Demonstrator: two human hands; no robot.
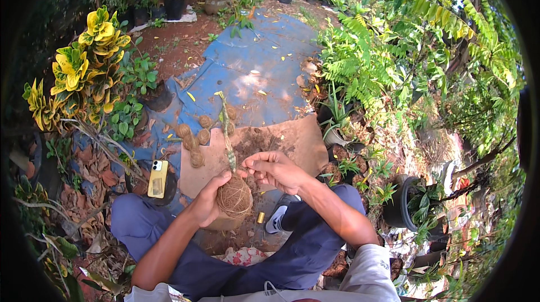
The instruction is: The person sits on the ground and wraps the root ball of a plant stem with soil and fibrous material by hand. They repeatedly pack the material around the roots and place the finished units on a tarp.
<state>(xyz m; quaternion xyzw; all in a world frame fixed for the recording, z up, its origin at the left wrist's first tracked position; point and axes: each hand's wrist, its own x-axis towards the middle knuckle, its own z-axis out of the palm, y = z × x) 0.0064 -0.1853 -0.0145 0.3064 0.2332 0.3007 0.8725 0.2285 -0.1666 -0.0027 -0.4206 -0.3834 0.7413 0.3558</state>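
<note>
A round ball of brown coconut fibre (234,197) is wrapped in crossing pale thread. From its top rises a tall plant stem with narrow, mottled green leaves (229,139). My left hand (207,200) is closed around the ball's left side, with the thumb near its top. Beside the base of the stem, my right hand (275,171) is closed in a pinch at the ball's upper right. Whatever lies between its fingertips is too thin to make out. A small gold-coloured cylinder, like a thread spool (260,217), stands on the ground by my foot.
Several small fibre bundles (196,140) lie on brown cardboard (298,141) scattered with soil, over a blue tarp (247,71). A yellow phone (158,179) rests on a dark pot at the left. Potted plants (402,200) crowd the right; a yellow-leaved shrub (73,65) stands left.
</note>
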